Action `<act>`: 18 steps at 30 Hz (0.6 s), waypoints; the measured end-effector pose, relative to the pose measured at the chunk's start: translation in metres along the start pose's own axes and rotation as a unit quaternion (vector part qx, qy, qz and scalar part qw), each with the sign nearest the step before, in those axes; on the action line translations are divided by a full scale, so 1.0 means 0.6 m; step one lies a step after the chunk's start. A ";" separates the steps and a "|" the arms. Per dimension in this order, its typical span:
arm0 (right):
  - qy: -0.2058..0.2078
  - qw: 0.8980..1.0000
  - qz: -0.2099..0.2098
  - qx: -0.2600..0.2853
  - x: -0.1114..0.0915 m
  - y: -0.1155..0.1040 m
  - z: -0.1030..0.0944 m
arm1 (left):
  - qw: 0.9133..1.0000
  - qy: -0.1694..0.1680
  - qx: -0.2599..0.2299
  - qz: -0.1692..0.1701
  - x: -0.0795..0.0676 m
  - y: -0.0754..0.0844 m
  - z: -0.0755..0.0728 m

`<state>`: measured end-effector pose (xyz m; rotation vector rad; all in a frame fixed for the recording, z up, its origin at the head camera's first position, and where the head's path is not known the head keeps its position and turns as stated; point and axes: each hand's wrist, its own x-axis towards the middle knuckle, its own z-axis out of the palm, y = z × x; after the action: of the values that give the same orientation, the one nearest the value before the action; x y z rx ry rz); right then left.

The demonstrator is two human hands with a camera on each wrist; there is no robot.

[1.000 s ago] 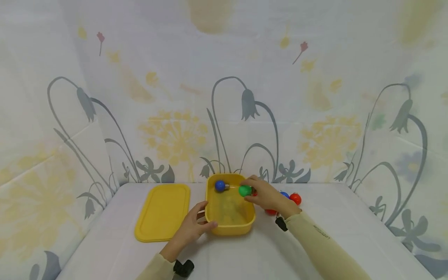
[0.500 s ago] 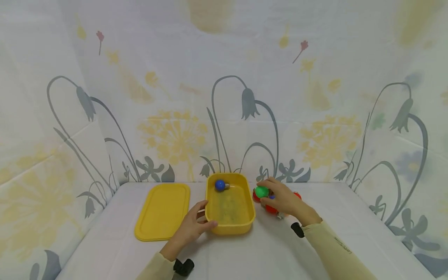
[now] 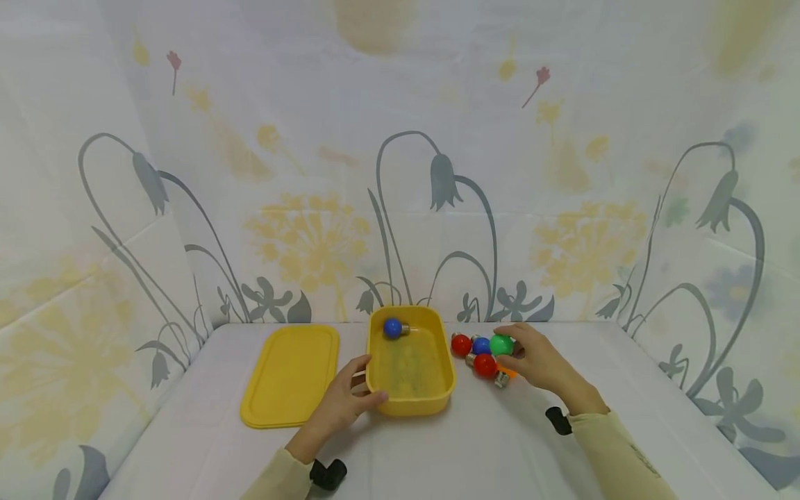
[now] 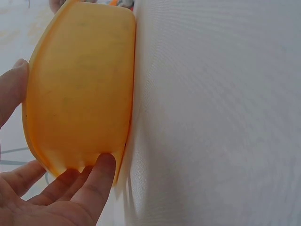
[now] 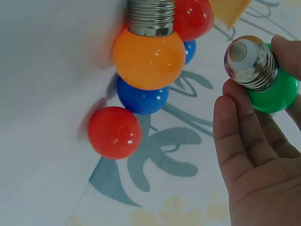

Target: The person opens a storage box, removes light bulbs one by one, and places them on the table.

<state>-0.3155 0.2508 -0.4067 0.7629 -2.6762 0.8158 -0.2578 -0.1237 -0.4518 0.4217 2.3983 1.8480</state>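
Note:
My right hand [image 3: 542, 360] pinches a green light bulb [image 3: 501, 345] between thumb and fingers. It is over the right side of a small cluster of bulbs. In the right wrist view the metal screw base [image 5: 256, 66] of the green bulb points out of the grip. My left hand [image 3: 342, 404] holds a yellow plastic box [image 3: 412, 407] by its front left corner, thumb at the front and fingers along the left wall. Inside the box, near the back left, lies a blue bulb [image 3: 392, 328].
Right of the box the cluster has a red bulb [image 3: 461, 344], a blue bulb [image 3: 481, 346], another red bulb [image 3: 484, 366] and an orange bulb [image 5: 149, 59], partly hidden in the head view. A flat yellow lid [image 3: 290, 375] lies left of the box. Patterned cloth [image 3: 406, 229] hangs behind.
My right hand has moved right with the green bulb, from over the box's right side to over the cluster, uncovering the bulbs nearer the box. The left hand and box stay in place.

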 end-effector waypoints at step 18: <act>0.008 0.996 0.082 -0.042 -0.040 0.046 -0.006 | 1.000 -0.009 -0.021 -0.011 -0.015 0.037 -0.001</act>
<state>-0.3105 0.2824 -0.4249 0.5212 -2.7657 0.7376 -0.2459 -0.1216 -0.4309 0.4048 2.3371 1.8735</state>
